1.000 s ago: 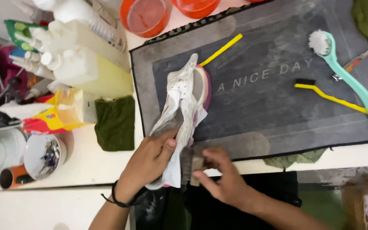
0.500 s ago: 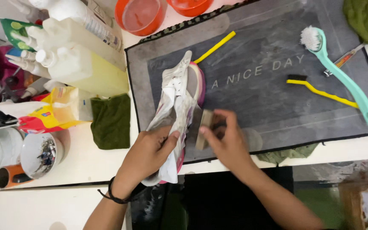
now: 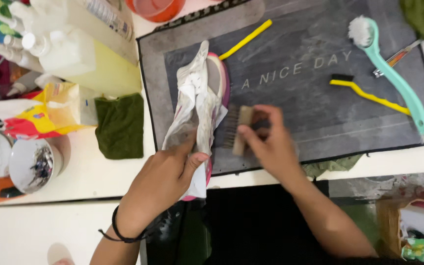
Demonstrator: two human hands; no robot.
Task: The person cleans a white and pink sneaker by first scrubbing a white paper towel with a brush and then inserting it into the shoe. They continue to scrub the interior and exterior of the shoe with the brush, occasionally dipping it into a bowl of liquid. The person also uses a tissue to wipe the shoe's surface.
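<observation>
Head view, looking straight down. Left hand (image 3: 165,179) clamped around the near end of a white shoe (image 3: 199,103) with a pink sole, stood on its side on the grey mat (image 3: 290,122). Right hand (image 3: 266,142) closed on a small wooden brush (image 3: 237,128), bristles turned toward the shoe's sole edge and just beside it, contact not clear.

Shoe judged light, with a soft, creased upper that would give under pressure; sole rim stiffer, so best gripped low around heel and sole rather than by the loose fabric. Possibly damp and a little slippery, though not certain.

Room for moving: beyond the right hand, open mat up to a yellow brush (image 3: 364,91) and a long teal brush (image 3: 393,68), both well apart. Left of the left hand, a green cloth (image 3: 119,125) on the bench (image 3: 74,179), then crowded bottles (image 3: 69,54) and a yellow packet (image 3: 50,110). Near bench edge close under both wrists, mat's front edge overhanging slightly.
</observation>
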